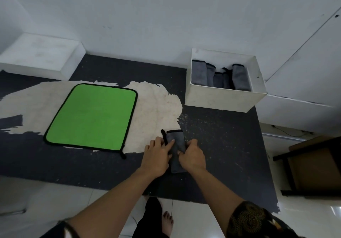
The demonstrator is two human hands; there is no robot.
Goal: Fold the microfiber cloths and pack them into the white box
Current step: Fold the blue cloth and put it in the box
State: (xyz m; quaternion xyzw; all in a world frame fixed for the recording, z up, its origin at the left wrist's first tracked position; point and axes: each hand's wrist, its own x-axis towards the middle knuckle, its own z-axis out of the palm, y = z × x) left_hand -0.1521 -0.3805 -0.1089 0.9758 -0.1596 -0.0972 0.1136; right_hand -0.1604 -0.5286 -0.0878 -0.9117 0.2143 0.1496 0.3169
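Head view: grey cloth (175, 138) folded narrow on desk (225, 145), near white box (221, 97). Left hand (156, 159) presses it with straight fingers, right hand (193, 157) pinches its side. Soft, light, probably springs open, so grip across the fold. Green cloth (92, 116) lies unfolded.

The cloth (175, 136) shows only its far end and a near corner; its middle lies under the left grip (156, 156) and right grip (192, 157); the right grip's fingertips curl out of sight against the cloth; the near wall of the box (221, 97) hides the lower parts of the rolls (239, 77) in it, and their count is unsure; the block (42, 53) is cut by the left edge, the furniture (313, 167) by the right; a foot (168, 221) is half covered by dark fabric.
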